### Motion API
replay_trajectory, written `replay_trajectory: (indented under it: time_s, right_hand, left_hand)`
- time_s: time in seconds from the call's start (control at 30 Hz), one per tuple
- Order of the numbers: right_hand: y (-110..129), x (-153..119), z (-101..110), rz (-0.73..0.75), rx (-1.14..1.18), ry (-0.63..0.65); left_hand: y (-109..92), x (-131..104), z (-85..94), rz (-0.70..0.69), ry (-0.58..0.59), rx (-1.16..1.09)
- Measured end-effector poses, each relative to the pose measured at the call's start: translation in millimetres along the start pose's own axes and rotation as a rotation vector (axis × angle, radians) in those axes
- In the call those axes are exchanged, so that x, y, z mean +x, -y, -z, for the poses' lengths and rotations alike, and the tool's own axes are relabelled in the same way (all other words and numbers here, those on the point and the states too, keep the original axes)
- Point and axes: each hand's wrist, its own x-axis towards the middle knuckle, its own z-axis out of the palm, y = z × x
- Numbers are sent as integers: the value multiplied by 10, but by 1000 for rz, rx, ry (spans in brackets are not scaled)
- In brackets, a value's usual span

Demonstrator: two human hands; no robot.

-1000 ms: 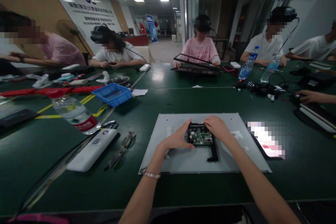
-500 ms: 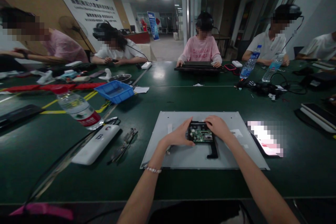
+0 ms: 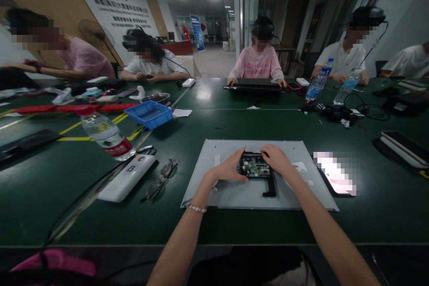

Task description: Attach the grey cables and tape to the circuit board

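A green circuit board (image 3: 256, 167) sits in a black frame (image 3: 270, 187) on a grey metal panel (image 3: 231, 196). My left hand (image 3: 231, 167) grips the left side of the black frame, thumb at its lower edge and fingers at its upper left corner. At the upper right corner of the frame, my right hand (image 3: 275, 159) has its fingers closed on the edge. The frame's foot points down and to the left over the panel. Small pale tape pieces stick to the panel.
Left of the panel lie glasses (image 3: 161, 180), a white power bank (image 3: 129, 178), a tilted water bottle (image 3: 109, 136) and a blue tray (image 3: 149, 115). A lit phone (image 3: 335, 174) lies to the right. Several people sit across the green table (image 3: 208, 120).
The view has shifted slightly, so the table items appear a little higher. Both hands keep their hold on the black frame, with no clear movement against it.
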Motion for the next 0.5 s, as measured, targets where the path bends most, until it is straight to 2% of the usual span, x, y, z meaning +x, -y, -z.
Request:
replay_trajectory:
  time_s: [0.23,0.5]
  right_hand:
    - [20,-10,-37,-13,-13,-20]
    - [7,-3,-71,3,-1,-44]
  left_hand:
    - [-27,0,-3,-3,-7,2]
    - [30,-9,-5,-5,-8,-13]
